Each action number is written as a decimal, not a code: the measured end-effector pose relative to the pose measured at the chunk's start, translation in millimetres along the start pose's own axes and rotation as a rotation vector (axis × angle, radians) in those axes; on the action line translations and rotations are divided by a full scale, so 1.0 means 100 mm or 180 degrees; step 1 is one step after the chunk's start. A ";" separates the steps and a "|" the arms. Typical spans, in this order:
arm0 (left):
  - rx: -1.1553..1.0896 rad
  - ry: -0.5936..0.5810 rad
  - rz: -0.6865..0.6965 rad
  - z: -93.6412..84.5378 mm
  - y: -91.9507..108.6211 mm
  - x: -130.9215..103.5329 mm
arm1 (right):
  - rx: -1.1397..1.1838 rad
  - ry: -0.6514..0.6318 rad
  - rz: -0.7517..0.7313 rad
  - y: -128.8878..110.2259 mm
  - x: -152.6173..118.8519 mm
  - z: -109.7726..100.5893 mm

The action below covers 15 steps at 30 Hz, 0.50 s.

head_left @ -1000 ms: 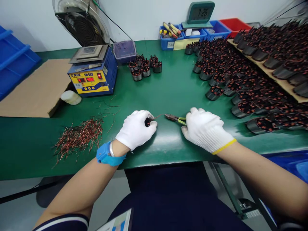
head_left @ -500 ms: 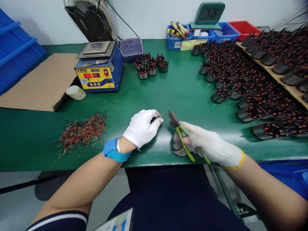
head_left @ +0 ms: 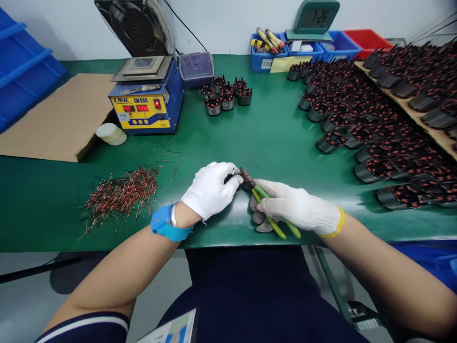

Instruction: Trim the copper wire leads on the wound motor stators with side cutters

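Observation:
My left hand (head_left: 213,189), in a white glove, is closed with thumb and forefinger pinched on thin copper wire (head_left: 238,173); most of what it grips is hidden by the fingers. In my right hand (head_left: 294,206), also gloved, is a pair of cutting pliers (head_left: 263,193) with green handles. The jaws touch or nearly touch the wire at my left fingertips. To the left of my left hand lies a heap of cut copper wire pieces (head_left: 123,195), with some loose strands beyond it.
A blue and yellow soldering pot unit (head_left: 143,112) stands at the back left beside cardboard (head_left: 53,116). Several wound stators (head_left: 226,97) sit behind my hands, and many more (head_left: 374,169) fill the right side. Blue bins (head_left: 262,61) and a clock (head_left: 317,18) line the wall.
My right hand has moved left with the pliers, bringing their jaws to my left fingertips. The handles are closer together. My left hand stays nearly still.

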<state>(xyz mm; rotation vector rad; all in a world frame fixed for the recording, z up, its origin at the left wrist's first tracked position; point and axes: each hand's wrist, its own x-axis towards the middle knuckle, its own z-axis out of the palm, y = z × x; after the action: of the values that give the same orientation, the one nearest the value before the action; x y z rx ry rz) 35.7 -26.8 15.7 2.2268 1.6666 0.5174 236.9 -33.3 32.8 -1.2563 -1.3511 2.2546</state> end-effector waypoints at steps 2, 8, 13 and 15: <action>0.0050 -0.0050 -0.0070 -0.03 0.02 0.00 | -0.0219 -0.0021 0.0024 -0.02 0.03 -0.01; 0.0669 -0.0368 -0.0276 -0.30 -0.02 -0.05 | -0.0420 -0.0224 0.0177 -0.04 0.06 -0.05; 0.0772 -0.0699 -0.0642 -0.45 -0.11 -0.07 | 0.0424 0.0164 -0.0576 -0.19 -0.03 -0.39; 0.0489 -0.0581 -0.0650 -0.43 -0.02 -0.05 | 0.0758 0.0912 -0.1427 -0.28 -0.03 -0.66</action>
<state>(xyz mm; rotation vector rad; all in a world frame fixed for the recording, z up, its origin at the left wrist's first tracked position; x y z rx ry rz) 13.2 -29.4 52.2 2.0994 1.8615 0.1349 283.1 21.2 43.1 -1.0242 -1.0896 1.7876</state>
